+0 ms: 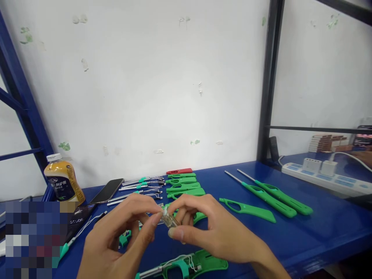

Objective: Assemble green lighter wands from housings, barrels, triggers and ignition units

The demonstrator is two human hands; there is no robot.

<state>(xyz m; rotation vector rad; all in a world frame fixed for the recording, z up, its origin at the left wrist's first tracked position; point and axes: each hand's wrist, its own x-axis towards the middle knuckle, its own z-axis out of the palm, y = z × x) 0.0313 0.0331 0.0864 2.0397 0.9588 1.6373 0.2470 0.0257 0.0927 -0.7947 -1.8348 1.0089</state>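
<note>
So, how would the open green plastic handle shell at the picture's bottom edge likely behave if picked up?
The green shell is probably light and stiff, looking like thin moulded plastic. The silver metal tube on it may shift or slip out, since no cover shows over it. The thin white wires look floppy, given their loose curves.

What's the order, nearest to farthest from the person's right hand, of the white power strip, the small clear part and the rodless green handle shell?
From the right hand, in the head view:
1. Small clear part: at its fingertips.
2. Rodless green handle shell: lying to its right.
3. White power strip: farther right, toward the back.
</note>
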